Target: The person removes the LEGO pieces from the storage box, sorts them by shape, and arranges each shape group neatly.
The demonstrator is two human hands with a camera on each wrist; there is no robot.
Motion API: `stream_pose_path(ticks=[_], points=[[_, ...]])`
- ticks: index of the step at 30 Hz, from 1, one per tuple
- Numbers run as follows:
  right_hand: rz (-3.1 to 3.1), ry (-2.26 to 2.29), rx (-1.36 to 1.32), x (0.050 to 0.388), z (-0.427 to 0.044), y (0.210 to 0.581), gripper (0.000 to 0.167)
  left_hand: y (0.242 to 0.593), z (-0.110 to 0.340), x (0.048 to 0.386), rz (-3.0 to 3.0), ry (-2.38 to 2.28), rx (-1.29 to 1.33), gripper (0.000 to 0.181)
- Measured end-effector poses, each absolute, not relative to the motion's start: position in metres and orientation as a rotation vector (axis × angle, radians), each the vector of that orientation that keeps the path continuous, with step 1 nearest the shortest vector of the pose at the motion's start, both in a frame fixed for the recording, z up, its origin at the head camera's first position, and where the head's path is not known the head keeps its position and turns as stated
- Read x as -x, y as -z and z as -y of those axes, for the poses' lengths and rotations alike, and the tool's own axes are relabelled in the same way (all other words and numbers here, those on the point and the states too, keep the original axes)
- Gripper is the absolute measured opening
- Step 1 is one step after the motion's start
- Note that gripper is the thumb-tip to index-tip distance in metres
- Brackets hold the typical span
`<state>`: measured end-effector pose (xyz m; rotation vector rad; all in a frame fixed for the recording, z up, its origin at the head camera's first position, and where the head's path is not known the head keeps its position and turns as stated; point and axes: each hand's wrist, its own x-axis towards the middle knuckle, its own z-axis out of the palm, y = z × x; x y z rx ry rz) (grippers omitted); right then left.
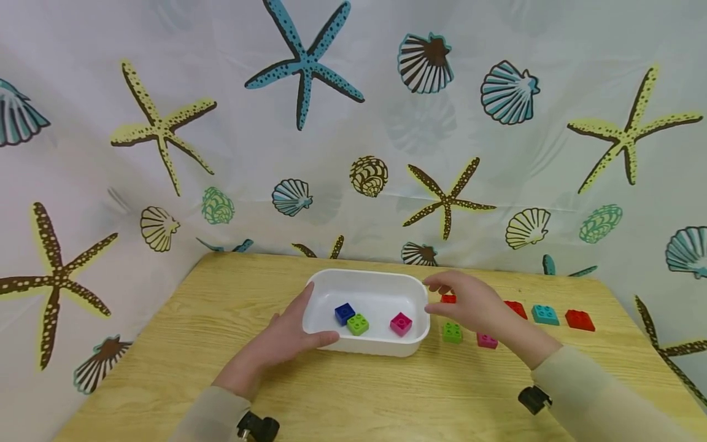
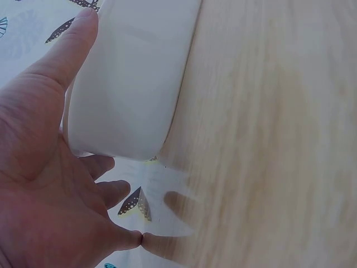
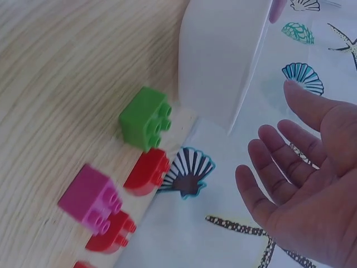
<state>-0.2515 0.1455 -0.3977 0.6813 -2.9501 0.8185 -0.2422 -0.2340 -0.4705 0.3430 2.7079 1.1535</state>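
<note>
A white tray (image 1: 367, 347) on the wooden table holds a dark blue block (image 1: 345, 314), a lime green block (image 1: 358, 324) and a pink block (image 1: 401, 324). My left hand (image 1: 284, 334) is at the tray's left end, its thumb along the near rim and its fingers by the end wall; the left wrist view shows the hand (image 2: 56, 151) beside the tray wall (image 2: 131, 78). At the right end, my right hand (image 1: 469, 301) is raised beside the rim, fingers spread and holding nothing. In the right wrist view, the hand (image 3: 312, 167) stands apart from the tray (image 3: 217, 61).
Right of the tray lie a green block (image 1: 452, 333), a magenta block (image 1: 487, 340), a turquoise block (image 1: 545, 314) and several red blocks (image 1: 580, 320). Behind the table hangs a cloth (image 1: 342, 135) printed with starfish and shells.
</note>
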Motion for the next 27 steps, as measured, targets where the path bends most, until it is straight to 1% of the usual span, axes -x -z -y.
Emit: stream_pose_path(ticks=[11, 17, 24, 27], points=[[3.04, -0.782, -0.722, 0.26, -0.108, 0.406, 0.055, 0.471, 0.234, 0.242, -2.702, -1.161, -0.334, 0.128], [3.094, -0.721, -0.728, 0.264, -0.099, 0.412, 0.058, 0.473, 0.234, 0.244, -2.707, -1.17, -0.343, 0.127], [3.113, -0.727, -0.719, 0.268, -0.093, 0.42, 0.05, 0.472, 0.234, 0.243, -2.708, -1.155, -0.323, 0.127], [3.131, -0.692, -0.715, 0.268, -0.089, 0.422, 0.049, 0.472, 0.234, 0.243, -2.714, -1.14, -0.32, 0.127]])
